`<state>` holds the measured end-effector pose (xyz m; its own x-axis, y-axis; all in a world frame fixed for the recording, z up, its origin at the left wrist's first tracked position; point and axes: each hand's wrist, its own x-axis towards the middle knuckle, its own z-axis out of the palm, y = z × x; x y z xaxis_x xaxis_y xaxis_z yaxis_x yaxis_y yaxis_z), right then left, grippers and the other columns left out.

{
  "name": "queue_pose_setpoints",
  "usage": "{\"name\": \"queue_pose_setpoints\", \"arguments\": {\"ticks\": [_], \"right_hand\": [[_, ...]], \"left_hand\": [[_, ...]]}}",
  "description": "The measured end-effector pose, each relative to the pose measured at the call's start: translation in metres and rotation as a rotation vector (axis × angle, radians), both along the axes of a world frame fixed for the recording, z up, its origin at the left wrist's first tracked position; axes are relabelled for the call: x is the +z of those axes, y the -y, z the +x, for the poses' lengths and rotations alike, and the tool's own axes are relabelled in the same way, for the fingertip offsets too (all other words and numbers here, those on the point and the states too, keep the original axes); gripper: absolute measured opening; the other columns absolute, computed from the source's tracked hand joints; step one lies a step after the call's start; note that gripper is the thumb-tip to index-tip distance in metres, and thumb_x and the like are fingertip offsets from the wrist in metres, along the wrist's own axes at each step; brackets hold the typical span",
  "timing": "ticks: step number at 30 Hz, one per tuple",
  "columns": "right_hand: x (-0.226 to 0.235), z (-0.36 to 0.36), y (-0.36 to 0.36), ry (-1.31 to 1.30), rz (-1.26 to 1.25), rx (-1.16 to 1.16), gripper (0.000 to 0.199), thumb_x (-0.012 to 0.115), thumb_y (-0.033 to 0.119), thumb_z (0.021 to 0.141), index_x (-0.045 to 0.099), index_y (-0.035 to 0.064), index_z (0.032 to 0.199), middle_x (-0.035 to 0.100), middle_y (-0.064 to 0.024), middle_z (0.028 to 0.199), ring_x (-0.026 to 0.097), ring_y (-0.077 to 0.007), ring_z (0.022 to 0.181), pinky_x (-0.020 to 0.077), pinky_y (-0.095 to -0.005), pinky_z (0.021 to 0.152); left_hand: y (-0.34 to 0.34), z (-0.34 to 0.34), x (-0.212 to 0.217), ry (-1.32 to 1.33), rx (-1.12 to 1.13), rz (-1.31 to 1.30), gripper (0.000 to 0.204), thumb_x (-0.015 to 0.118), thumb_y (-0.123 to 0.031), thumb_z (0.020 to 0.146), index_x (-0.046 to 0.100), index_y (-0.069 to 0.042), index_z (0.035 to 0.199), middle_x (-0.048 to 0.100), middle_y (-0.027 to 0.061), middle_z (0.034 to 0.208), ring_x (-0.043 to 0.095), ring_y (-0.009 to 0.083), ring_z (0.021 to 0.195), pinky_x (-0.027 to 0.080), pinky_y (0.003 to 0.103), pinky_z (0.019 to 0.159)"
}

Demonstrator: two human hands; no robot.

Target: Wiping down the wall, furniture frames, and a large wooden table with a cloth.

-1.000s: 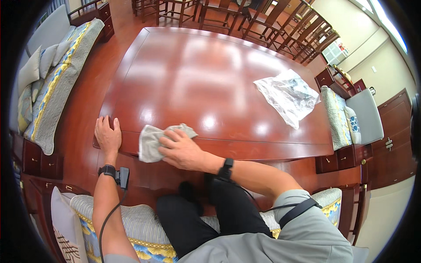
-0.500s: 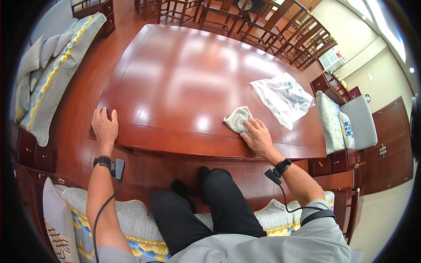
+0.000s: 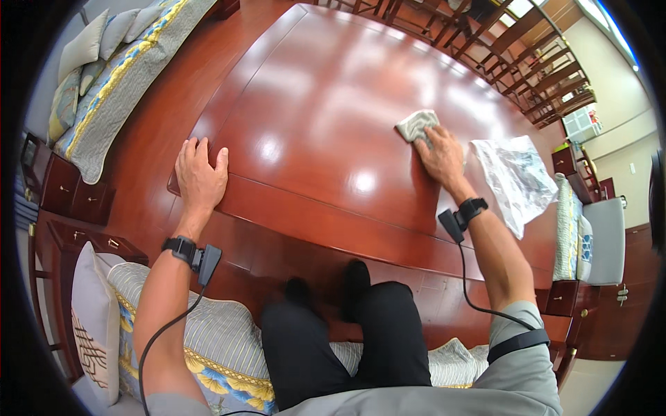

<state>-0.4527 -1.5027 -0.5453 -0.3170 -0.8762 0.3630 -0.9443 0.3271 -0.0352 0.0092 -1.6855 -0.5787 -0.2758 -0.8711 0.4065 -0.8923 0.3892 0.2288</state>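
A broad, glossy reddish-brown wooden table point(image 3: 305, 139) spreads out before me. My right hand point(image 3: 442, 158) presses a folded greyish-white cloth point(image 3: 416, 125) against the tabletop, its fingers over the cloth's right side. Flat on the table's near left corner rests my left hand point(image 3: 202, 173), fingers spread and nothing in it. Just right of my right hand lies a crumpled clear plastic bag point(image 3: 517, 180). Each wrist wears a black strap with a small cabled device.
Wooden chairs point(image 3: 513, 55) stand beyond the far right edge. A cushioned bench point(image 3: 125, 97) runs along the left, and a grey-backed seat point(image 3: 603, 236) is at the right. Below the table's near edge are my legs point(image 3: 347, 333), over a quilted seat cover point(image 3: 225, 326).
My right hand has pushed the cloth farther across the table, away from me. My left hand stays on the near left corner. The whole view has shifted and tilted.
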Motion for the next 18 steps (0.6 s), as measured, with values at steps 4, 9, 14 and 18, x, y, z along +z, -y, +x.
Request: {"name": "queue_pose_setpoints", "arguments": {"ticks": [4, 9, 14, 18], "right_hand": [[-0.002, -0.016, 0.083, -0.042, -0.069, 0.056, 0.039, 0.063, 0.040, 0.093, 0.075, 0.0123, 0.118, 0.069, -0.0157, 0.126, 0.065, -0.0390, 0.111, 0.0527, -0.0492, 0.095], [-0.001, -0.002, 0.179, 0.002, -0.146, 0.198, 0.038, 0.060, 0.041, 0.092, 0.077, 0.0136, 0.114, 0.070, -0.0098, 0.123, 0.064, -0.0361, 0.112, 0.0519, -0.0470, 0.095], [-0.004, 0.081, 0.233, 0.111, -0.089, 0.414, 0.029, 0.070, 0.029, 0.088, 0.077, 0.0117, 0.111, 0.069, -0.0100, 0.123, 0.063, -0.0357, 0.114, 0.0516, -0.0477, 0.096], [0.002, 0.144, 0.249, 0.158, -0.109, 0.593, 0.026, 0.072, 0.031, 0.086, 0.073, 0.0136, 0.105, 0.065, -0.0075, 0.112, 0.058, -0.0302, 0.112, 0.0428, -0.0501, 0.098]], "left_hand": [[0.001, 0.004, -0.004, 0.148, -0.008, -0.025, 0.056, 0.059, -0.038, 0.101, 0.055, 0.004, 0.139, 0.049, 0.0261, 0.149, 0.043, 0.0411, 0.140, 0.032, 0.052, 0.116], [0.009, -0.001, 0.029, 0.324, -0.287, -0.011, 0.057, 0.057, -0.033, 0.102, 0.049, 0.003, 0.145, 0.041, 0.0250, 0.155, 0.035, 0.0433, 0.145, 0.027, 0.054, 0.119], [0.040, -0.017, 0.039, 0.252, -0.366, 0.140, 0.059, 0.061, -0.033, 0.100, 0.048, -0.002, 0.148, 0.039, 0.0236, 0.157, 0.032, 0.0438, 0.147, 0.027, 0.051, 0.121], [0.045, -0.023, 0.037, 0.191, -0.331, 0.147, 0.061, 0.061, -0.036, 0.097, 0.050, -0.004, 0.148, 0.040, 0.0245, 0.155, 0.035, 0.0447, 0.145, 0.024, 0.058, 0.120]]}}
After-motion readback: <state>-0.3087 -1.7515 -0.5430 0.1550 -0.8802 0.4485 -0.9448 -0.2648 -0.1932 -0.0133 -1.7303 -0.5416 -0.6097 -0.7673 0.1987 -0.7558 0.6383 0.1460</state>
